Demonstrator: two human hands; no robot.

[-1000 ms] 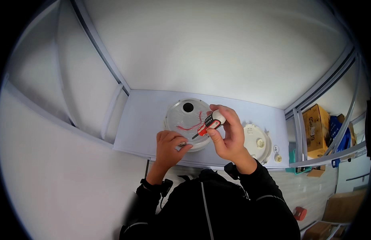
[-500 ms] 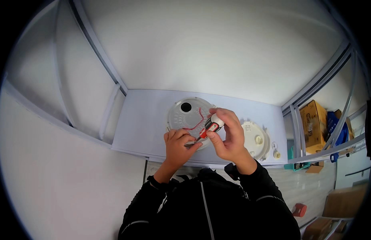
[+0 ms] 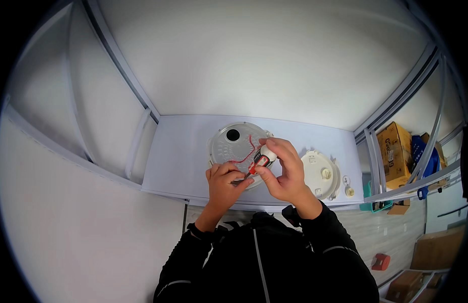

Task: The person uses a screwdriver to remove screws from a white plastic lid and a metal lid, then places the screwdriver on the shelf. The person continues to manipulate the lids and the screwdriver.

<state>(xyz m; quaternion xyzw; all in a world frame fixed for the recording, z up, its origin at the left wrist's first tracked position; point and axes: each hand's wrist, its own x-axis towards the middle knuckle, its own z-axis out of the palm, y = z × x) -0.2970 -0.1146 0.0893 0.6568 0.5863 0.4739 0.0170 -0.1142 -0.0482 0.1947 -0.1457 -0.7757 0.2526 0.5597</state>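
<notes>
My right hand point(image 3: 286, 172) grips the handle of a screwdriver point(image 3: 262, 160) coloured red, black and white. Its shaft slants down and left to the near edge of a round, pale dish-shaped housing point(image 3: 219, 142). At that edge my left hand point(image 3: 225, 188) is closed, thumb and fingers pinched beside the screwdriver's tip. What sits between those fingertips is hidden, and so is the tip itself. A red wire point(image 3: 251, 151) curls across the housing's inside, and a round black patch point(image 3: 233, 135) lies toward its far side.
A round cream cover point(image 3: 315, 161) lies on the white table point(image 3: 173, 146) at right, with small round fittings point(image 3: 349, 192) beside it. Metal frame posts point(image 3: 370, 161) stand at the table's right end. Beyond are a cardboard box point(image 3: 394, 151), a teal basket point(image 3: 367, 206) and a red stool point(image 3: 381, 261).
The screwdriver's handle and my right hand have shifted very slightly left along with the view. Both hands keep the same hold at the housing's near edge.
</notes>
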